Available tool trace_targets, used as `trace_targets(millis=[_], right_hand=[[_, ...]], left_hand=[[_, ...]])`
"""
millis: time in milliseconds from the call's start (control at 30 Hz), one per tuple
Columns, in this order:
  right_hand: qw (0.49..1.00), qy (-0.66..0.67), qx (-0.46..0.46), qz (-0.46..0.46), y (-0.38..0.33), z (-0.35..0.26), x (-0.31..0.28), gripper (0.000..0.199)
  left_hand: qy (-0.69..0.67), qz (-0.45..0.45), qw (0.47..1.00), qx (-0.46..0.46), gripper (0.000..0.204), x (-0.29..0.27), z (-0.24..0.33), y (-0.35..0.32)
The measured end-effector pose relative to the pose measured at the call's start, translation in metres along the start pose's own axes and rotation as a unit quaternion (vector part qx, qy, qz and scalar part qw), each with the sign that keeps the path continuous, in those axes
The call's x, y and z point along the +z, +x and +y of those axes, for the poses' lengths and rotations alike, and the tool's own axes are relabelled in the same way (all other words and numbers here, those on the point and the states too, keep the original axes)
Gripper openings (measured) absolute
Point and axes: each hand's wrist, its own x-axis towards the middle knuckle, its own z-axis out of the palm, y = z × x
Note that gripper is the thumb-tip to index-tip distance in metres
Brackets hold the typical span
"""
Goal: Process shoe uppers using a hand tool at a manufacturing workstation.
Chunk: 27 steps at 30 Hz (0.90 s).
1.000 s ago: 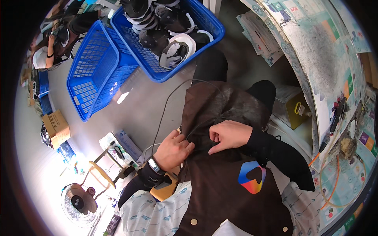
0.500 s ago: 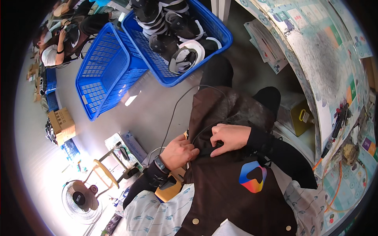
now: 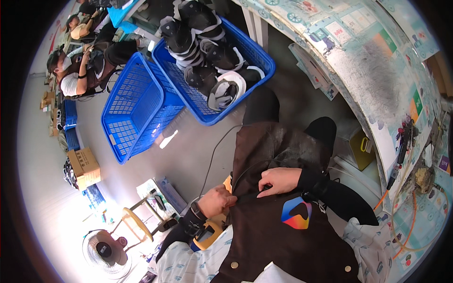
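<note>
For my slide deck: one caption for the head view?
Both hands pinch a brown apron beside blue baskets.

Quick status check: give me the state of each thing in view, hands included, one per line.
Left hand: closed, pinching the apron's edge.
Right hand: fingers curled, pressing on the apron.
Apron: brown, draped over the lap, worn.
Full basket: upright, holding black and white caps.
Empty basket: tilted, leaning on the full one.
Fan: on the floor; running or not, cannot tell.
Box: closed.
</note>
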Motion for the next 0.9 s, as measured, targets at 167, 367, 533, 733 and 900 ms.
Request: trace_targets(millis=[167, 367, 533, 733, 900], right_hand=[[0.991, 0.007, -0.071, 0.11, -0.019, 0.006, -0.024, 0.048], [0.86, -0.047, 0.106, 0.496, -0.13, -0.021, -0.053, 0.023], [0.792, 0.044, 0.227, 0.565, -0.187, -0.008, 0.009, 0.02], [0.781, 0.096, 0.249, 0.565, -0.193, 0.005, 0.078, 0.021], [0.76, 0.093, 0.211, 0.607, -0.193, 0.023, 0.089, 0.022]], left_hand=[[-0.011, -0.067, 0.996, -0.06, 0.044, -0.002, 0.004, 0.007], [-0.125, -0.171, 0.973, -0.091, 0.052, -0.062, 0.01, 0.028], [-0.169, -0.093, 0.974, -0.118, 0.033, -0.069, 0.013, 0.083], [0.007, -0.059, 0.992, -0.111, 0.017, -0.052, -0.009, 0.14], [0.122, 0.07, 0.988, -0.071, 0.016, -0.045, 0.008, 0.201]])
